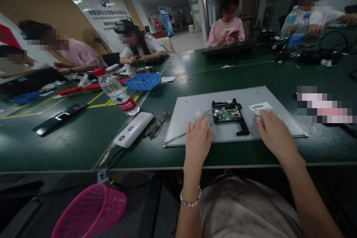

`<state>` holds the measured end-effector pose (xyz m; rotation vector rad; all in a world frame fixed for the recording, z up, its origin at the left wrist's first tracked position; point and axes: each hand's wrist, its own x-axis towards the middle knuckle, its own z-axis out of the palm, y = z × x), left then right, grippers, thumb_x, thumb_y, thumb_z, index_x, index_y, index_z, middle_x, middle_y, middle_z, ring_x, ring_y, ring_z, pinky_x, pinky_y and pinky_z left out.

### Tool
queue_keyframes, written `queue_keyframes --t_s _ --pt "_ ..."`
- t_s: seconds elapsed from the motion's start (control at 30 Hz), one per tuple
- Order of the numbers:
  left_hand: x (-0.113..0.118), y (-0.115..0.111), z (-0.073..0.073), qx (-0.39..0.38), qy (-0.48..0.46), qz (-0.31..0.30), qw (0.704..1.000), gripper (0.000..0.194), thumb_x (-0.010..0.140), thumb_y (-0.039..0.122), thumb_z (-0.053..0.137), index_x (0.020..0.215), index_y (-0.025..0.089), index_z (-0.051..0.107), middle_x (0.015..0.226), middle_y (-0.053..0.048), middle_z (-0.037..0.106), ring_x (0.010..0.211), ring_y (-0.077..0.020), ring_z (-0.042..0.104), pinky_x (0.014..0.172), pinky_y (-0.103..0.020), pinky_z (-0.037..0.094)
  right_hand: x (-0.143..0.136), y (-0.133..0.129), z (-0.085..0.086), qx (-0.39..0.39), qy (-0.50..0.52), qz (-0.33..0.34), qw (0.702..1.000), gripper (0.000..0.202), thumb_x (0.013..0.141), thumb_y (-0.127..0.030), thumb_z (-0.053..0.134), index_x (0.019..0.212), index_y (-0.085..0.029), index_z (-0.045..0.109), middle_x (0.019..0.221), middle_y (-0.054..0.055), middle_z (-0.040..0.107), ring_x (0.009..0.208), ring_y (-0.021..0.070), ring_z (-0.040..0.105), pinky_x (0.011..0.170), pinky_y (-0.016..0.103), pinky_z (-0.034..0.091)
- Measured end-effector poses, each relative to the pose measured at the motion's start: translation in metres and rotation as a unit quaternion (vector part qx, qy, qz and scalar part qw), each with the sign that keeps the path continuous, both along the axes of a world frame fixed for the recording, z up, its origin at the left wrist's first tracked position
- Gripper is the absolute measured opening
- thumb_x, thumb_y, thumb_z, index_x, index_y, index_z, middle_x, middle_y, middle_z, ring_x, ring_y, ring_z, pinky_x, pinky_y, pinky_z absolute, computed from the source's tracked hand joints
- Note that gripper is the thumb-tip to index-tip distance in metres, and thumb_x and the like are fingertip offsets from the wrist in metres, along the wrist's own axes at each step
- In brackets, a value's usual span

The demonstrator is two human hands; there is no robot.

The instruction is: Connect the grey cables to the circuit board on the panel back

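A grey flat panel (192,109) lies on the green table, with a green circuit board (227,114) in a black bracket (243,125) on its middle. Thin grey cables run left from the board. My left hand (198,139) rests on the panel's front left part beside the cables, fingers spread, holding nothing visible. On the right part, my right hand (275,134) lies with its fingers apart at the lower edge of a white label (259,107). Neither hand touches the circuit board.
Left of the panel are glasses (157,123), a white power bank (134,129), a water bottle (118,93) and a blue tray (143,81). A black object (60,119) lies farther left. Below the table edge stands a pink basket (92,208). Several people sit around the table.
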<state>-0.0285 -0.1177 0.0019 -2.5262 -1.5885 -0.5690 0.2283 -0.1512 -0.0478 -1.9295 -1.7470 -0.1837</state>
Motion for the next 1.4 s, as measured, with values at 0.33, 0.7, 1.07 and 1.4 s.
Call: queue_keyframes --t_s 0.33,0.7,1.07,1.4 --pt "-0.003 0.002 -0.007 -0.025 -0.019 0.059 0.998 0.039 0.092 0.022 0.042 0.13 0.017 0.044 0.13 -0.012 0.056 0.126 -0.0235 0.046 0.11 -0.048 0.028 -0.001 0.0 -0.004 0.021 0.022 0.032 0.999 0.046 0.091 -0.03 0.036 0.131 -0.01 0.048 0.134 0.02 0.052 0.128 0.0345 0.042 0.101 0.055 0.039" --pt "-0.002 0.001 -0.01 -0.008 -0.024 0.115 0.993 0.039 0.092 0.026 0.043 0.13 0.018 0.048 0.133 -0.013 0.053 0.13 -0.0292 0.041 0.106 -0.057 0.029 -0.004 -0.001 -0.002 0.042 0.049 0.058 0.996 0.044 0.091 -0.031 0.038 0.127 -0.011 0.053 0.129 0.018 0.056 0.127 0.0325 0.043 0.104 0.052 0.038" --pt "-0.006 0.003 -0.005 -0.005 -0.01 0.145 0.989 0.039 0.094 0.014 0.033 0.129 0.022 0.051 0.133 -0.011 0.053 0.12 -0.0246 0.051 0.099 -0.044 0.039 -0.001 0.001 -0.006 0.036 0.051 0.069 0.996 0.042 0.09 -0.034 0.041 0.124 -0.013 0.055 0.127 0.017 0.057 0.125 0.0327 0.045 0.102 0.052 0.039" --pt "-0.005 0.002 -0.004 0.013 -0.006 0.196 0.98 0.037 0.094 0.015 0.035 0.128 0.015 0.049 0.132 -0.014 0.053 0.125 -0.027 0.046 0.099 -0.046 0.04 -0.008 -0.006 0.013 0.038 0.095 0.055 0.993 0.034 0.09 -0.023 0.038 0.113 -0.016 0.062 0.113 0.011 0.067 0.108 0.0274 0.059 0.096 0.045 0.045"
